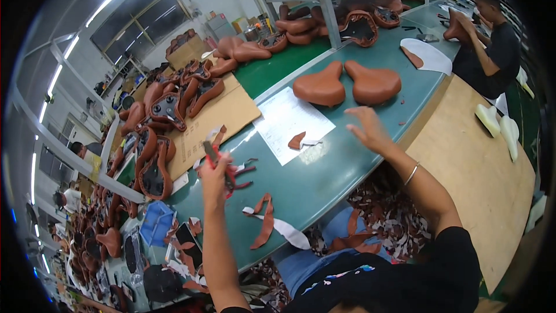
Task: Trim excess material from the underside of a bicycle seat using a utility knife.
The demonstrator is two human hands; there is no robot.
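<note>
Red-handled tool (209,149), dark-headed, in left hand (214,177); two brown saddles (376,86) side by side on green table (313,182), noses away

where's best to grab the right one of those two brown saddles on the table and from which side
For the right saddle, probably its wide, rounded rear, coming from the near right with the fingers spread over it. That end faces the right hand and stands away from the other saddle, whereas the narrow noses sit close together.

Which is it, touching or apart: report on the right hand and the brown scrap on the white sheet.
Apart: the head view shows white sheet and green tabletop between right hand and brown scrap.
</note>
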